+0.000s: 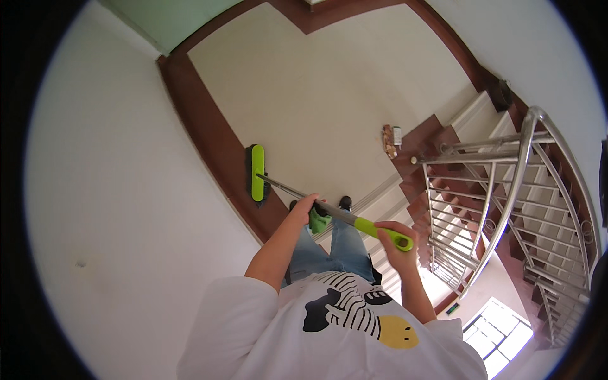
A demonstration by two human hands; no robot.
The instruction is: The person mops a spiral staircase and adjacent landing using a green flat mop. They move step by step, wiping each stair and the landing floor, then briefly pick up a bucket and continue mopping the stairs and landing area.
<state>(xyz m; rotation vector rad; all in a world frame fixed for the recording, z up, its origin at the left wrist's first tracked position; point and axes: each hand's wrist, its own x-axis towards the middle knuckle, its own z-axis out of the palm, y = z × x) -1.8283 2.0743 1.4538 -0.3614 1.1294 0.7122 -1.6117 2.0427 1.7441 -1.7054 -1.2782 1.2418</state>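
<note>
A push broom with a lime-green head point(257, 173) and dark bristles lies against the dark red floor border at the left wall. Its metal pole slants down to the right across my legs. My left hand point(308, 209) is closed round the middle of the pole, and a green cloth point(319, 221) hangs just beside it. Near the pole's end, my right hand point(399, 242) grips the lime-green handle point(368, 227). A small heap of brown litter point(389, 141) lies on the landing floor, with a small white box-like item point(397, 135) beside it.
Stairs point(380, 202) drop away behind my feet, and another flight point(468, 114) adjoins the landing at the right. A stainless steel railing point(510, 190) curves between the flights. The white wall point(128, 190) runs close along my left. A dark container point(501, 95) stands by the far right wall.
</note>
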